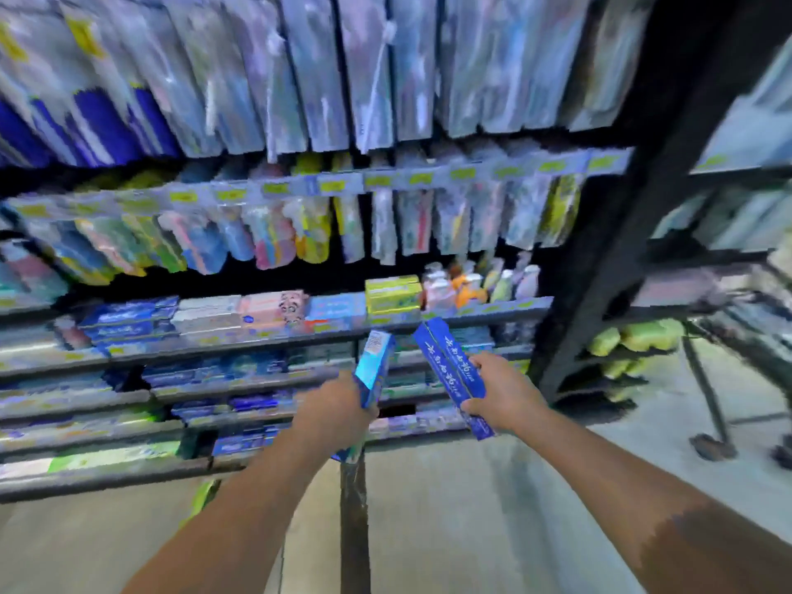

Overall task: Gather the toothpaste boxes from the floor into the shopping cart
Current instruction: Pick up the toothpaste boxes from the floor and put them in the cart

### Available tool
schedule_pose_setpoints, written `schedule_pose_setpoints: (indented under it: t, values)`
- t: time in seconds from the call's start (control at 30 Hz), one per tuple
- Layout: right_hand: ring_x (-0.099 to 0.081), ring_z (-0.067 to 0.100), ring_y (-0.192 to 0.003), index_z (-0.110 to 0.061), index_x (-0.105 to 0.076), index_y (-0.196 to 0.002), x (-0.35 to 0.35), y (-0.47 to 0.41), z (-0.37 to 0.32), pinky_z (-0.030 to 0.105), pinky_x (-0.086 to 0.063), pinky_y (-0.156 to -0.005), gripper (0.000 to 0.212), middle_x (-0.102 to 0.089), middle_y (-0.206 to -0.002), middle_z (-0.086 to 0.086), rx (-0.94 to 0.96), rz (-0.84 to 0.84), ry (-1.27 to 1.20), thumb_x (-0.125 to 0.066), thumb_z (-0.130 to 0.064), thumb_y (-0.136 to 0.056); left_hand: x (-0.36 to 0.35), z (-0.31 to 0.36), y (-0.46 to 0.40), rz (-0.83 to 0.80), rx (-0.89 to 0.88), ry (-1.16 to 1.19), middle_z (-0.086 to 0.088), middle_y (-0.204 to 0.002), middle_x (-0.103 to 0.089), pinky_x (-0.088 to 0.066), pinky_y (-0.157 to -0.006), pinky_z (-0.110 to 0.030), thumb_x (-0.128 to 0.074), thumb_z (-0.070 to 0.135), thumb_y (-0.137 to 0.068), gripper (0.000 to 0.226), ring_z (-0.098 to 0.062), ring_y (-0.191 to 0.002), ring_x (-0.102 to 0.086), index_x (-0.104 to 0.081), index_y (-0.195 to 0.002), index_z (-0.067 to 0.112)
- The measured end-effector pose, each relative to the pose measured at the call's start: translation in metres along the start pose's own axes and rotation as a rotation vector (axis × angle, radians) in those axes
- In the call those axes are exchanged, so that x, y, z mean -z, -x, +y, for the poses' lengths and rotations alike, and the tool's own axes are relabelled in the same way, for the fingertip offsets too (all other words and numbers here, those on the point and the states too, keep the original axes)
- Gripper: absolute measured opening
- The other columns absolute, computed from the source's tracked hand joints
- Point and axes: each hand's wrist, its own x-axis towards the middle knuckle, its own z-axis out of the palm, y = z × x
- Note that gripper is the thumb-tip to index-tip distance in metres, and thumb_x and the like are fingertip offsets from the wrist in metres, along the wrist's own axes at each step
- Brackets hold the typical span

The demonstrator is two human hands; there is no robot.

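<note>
a: up close, both bare arms reach toward a store shelf unit (265,336) stacked with boxed goods, and each hand has something in it

b: the left hand (332,415)?

a: its fingers are curled round a light blue toothpaste box (376,362), held nearly upright, top end tilted slightly right, in front of the lower shelves

b: and the right hand (499,390)?

a: it grips dark blue toothpaste boxes (450,373) with white lettering; they look like two held side by side, though blur makes the count uncertain. they slant from upper left to lower right, thumb across the near face

b: do the two loads touch?

a: no, they sit just beside each other, with a narrow gap between their top ends

b: anything else?

a: hanging packets (300,233) fill the rows above, bottles (480,280) stand on the shelf at upper right, and a wheeled metal frame (707,392) stands on the pale floor (493,508) at right, too blurred to say if it is the cart
</note>
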Motion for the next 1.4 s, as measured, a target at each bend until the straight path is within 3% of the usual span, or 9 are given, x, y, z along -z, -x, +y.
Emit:
schedule_pose_setpoints:
  t: [0.2, 0.47, 0.67, 0.77, 0.93, 1.07, 1.17, 1.27, 1.4]
  values:
    - [-0.060, 0.027, -0.102, -0.017, -0.051, -0.114, 0.120, 0.044, 0.198, 0.034, -0.047, -0.081, 0.050, -0.061, -0.110, 0.004, -0.311, 0.212, -0.053, -0.076, -0.029, -0.072, -0.036, 0.228, -0.044, -0.059, -0.357, -0.132, -0.012, -0.119, -0.061, -0.049, -0.087, -0.039, -0.057, 0.041, -0.091, 0.042, -0.034, -0.110, -0.059, -0.049, -0.119, 0.010]
    - [-0.061, 0.028, -0.099, -0.017, -0.053, -0.114, 0.208, 0.143, 0.377, 0.035, -0.050, -0.075, 0.046, -0.059, -0.110, 0.004, -0.687, 0.431, -0.167, -0.073, -0.023, -0.073, -0.101, 0.468, -0.062, -0.154, -0.662, -0.210, -0.015, -0.114, -0.058, -0.043, -0.076, -0.036, -0.059, 0.044, -0.089, 0.043, -0.035, -0.105, -0.059, -0.044, -0.110, 0.009]
    - [-0.059, 0.023, -0.087, -0.015, -0.053, -0.114, 0.243, 0.165, 0.464, 0.037, -0.054, -0.073, 0.048, -0.061, -0.107, 0.006, -0.867, 0.512, -0.238, -0.075, -0.020, -0.072, -0.149, 0.600, -0.083, -0.262, -0.836, -0.247, -0.011, -0.109, -0.060, -0.044, -0.072, -0.033, -0.060, 0.044, -0.088, 0.045, -0.032, -0.101, -0.060, -0.046, -0.111, 0.008]
    - [-0.061, 0.024, -0.087, -0.013, -0.052, -0.114, 0.264, 0.153, 0.502, 0.044, -0.058, -0.066, 0.048, -0.058, -0.104, 0.005, -0.923, 0.553, -0.280, -0.075, -0.018, -0.072, -0.167, 0.662, -0.105, -0.274, -0.916, -0.276, -0.010, -0.115, -0.059, -0.047, -0.078, -0.035, -0.060, 0.043, -0.087, 0.047, -0.032, -0.106, -0.059, -0.046, -0.116, 0.009]
    - [-0.062, 0.024, -0.083, -0.016, -0.051, -0.114, 0.317, 0.118, 0.557, 0.048, -0.059, -0.062, 0.051, -0.057, -0.101, 0.004, -1.033, 0.622, -0.354, -0.076, -0.017, -0.069, -0.178, 0.770, -0.151, -0.312, -1.026, -0.303, -0.012, -0.109, -0.060, -0.049, -0.077, -0.037, -0.061, 0.043, -0.086, 0.042, -0.031, -0.099, -0.060, -0.045, -0.108, 0.011]
    - [-0.065, 0.025, -0.079, -0.018, -0.051, -0.114, 0.358, 0.093, 0.599, 0.046, -0.060, -0.058, 0.053, -0.061, -0.099, 0.005, -1.111, 0.670, -0.409, -0.077, -0.014, -0.068, -0.184, 0.850, -0.177, -0.371, -1.094, -0.304, -0.004, -0.096, -0.057, -0.049, -0.067, -0.035, -0.061, 0.044, -0.089, 0.039, -0.024, -0.083, -0.057, -0.043, -0.104, 0.013]
    - [-0.064, 0.024, -0.081, -0.017, -0.051, -0.116, 0.384, 0.079, 0.630, 0.041, -0.060, -0.059, 0.054, -0.061, -0.101, 0.004, -1.154, 0.694, -0.422, -0.079, -0.016, -0.069, -0.191, 0.899, -0.192, -0.368, -1.134, -0.348, -0.005, -0.096, -0.053, -0.045, -0.067, -0.034, -0.060, 0.045, -0.090, 0.045, -0.025, -0.085, -0.056, -0.044, -0.112, 0.010]
    - [-0.063, 0.022, -0.085, -0.018, -0.050, -0.117, 0.405, 0.069, 0.668, 0.037, -0.058, -0.065, 0.054, -0.063, -0.108, 0.004, -1.157, 0.691, -0.410, -0.080, -0.021, -0.072, -0.204, 0.944, -0.203, -0.395, -1.159, -0.344, -0.005, -0.093, -0.055, -0.045, -0.065, -0.033, -0.061, 0.043, -0.090, 0.038, -0.024, -0.083, -0.058, -0.048, -0.104, 0.011]
    - [-0.063, 0.022, -0.087, -0.020, -0.048, -0.115, 0.432, 0.056, 0.727, 0.031, -0.055, -0.055, 0.053, -0.062, -0.110, 0.003, -1.138, 0.709, -0.456, -0.080, -0.020, -0.073, -0.229, 1.006, -0.221, -0.428, -1.145, -0.326, -0.003, -0.089, -0.055, -0.046, -0.064, -0.032, -0.061, 0.044, -0.089, 0.041, -0.021, -0.079, -0.057, -0.047, -0.108, 0.010]
